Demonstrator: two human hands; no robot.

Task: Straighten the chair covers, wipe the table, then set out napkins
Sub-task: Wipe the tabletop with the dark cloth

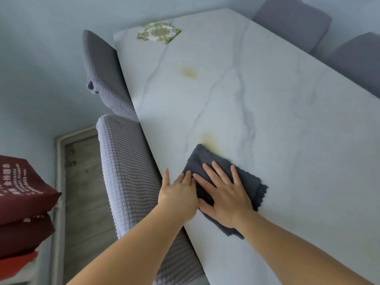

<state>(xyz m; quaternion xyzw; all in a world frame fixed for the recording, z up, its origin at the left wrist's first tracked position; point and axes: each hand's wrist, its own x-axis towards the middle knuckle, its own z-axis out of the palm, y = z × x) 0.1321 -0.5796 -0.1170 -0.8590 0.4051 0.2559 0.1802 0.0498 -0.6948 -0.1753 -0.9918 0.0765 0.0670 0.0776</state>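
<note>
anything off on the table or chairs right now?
Two yellowish stains on the table: one mid-table, one just beyond the cloth under both hands. The far-left chair cover looks bunched at its corner.

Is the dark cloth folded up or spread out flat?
Folded: the cloth shows stacked layered edges at its right side, under the right hand.

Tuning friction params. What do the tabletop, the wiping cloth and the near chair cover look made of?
Tabletop: looks like marble or marble-print laminate, smooth pale surface with grey veins; can't tell which.
Wiping cloth: dark grey terry or microfibre, fuzzy nap, scalloped edge.
Near chair cover: light grey stretch knit, waffle-grid texture.
</note>
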